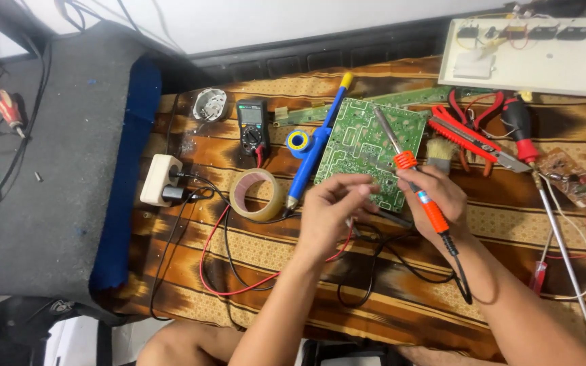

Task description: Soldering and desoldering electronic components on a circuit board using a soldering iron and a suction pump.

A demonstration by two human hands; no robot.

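Right hand (pixel 442 196) grips soldering iron (pixel 412 173) — tip over circuit board (pixel 367 146) — left hand (pixel 334 207) pinched beside.

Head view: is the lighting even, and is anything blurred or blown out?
Head view: even, soft light on the circuit board and both hands, left hand and right hand, with only faint shadows; the white surface along the top edge is overexposed; the edges bend slightly, wide-angle; the hands look slightly soft.
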